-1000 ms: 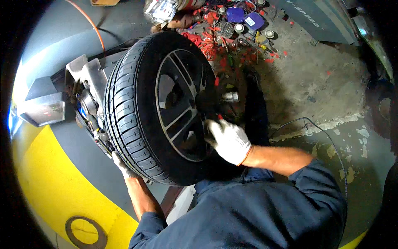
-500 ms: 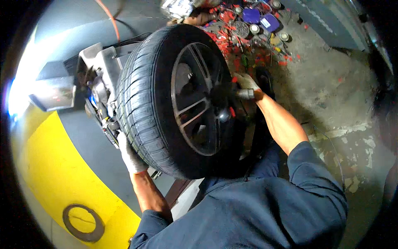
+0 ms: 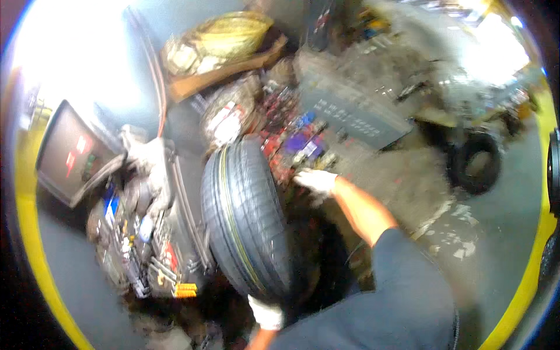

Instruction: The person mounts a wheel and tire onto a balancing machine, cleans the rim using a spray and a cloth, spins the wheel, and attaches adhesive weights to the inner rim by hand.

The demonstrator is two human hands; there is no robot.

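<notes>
A black car tyre on its wheel (image 3: 245, 216) stands upright on a wheel balancing machine (image 3: 151, 233), seen tread-on. My left hand (image 3: 265, 315), in a white glove, presses against the lower tread near the bottom of the view. My right hand (image 3: 316, 181), also gloved white, reaches past the tyre's right side toward a heap of small red and purple parts (image 3: 291, 140). The picture is blurred, so I cannot make out whether the right hand holds anything. My dark blue sleeve fills the lower right.
A screen (image 3: 70, 154) stands at the left of the machine. A grey cabinet (image 3: 356, 111) and cluttered bags (image 3: 227, 41) lie behind. A loose black tyre (image 3: 475, 163) stands on the stained floor at right. A yellow band (image 3: 29, 245) runs along the left.
The view has swung so the tyre shows its tread instead of its rim face. My right hand has left the hub and moved outward. My left hand stays on the lower tread.
</notes>
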